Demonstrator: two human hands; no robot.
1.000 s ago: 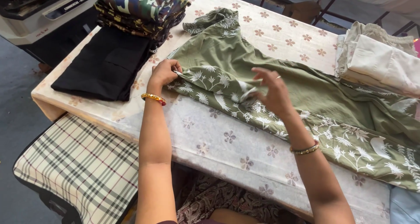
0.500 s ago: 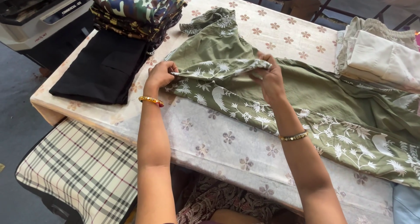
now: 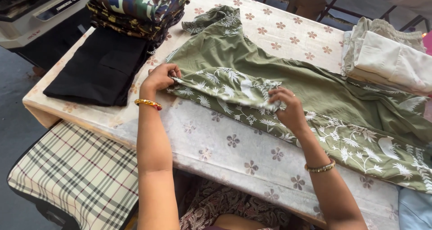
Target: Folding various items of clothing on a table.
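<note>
We worked at a table [image 3: 252, 153] spread with a pale cloth printed with small brown flowers, a dark floor [image 3: 13, 131] showing beside it and a checked cushion [image 3: 76, 176] tucked under its near edge; no container held anything, only piles on the cloth: a folded black garment [image 3: 99, 68], a stack of camouflage clothes [image 3: 135, 7] behind it, and cream folded clothes [image 3: 387, 54] at the far right. The olive-green garment [image 3: 279, 77] with white leaf print lay flat in the middle, its long axis running from the far left corner down toward the near right. Our left hand [image 3: 161, 77] had its fingers pinched on the printed hem at the garment's left end, and our right hand [image 3: 288, 106] gripped a bunched fold of that same hem near the middle.
</note>
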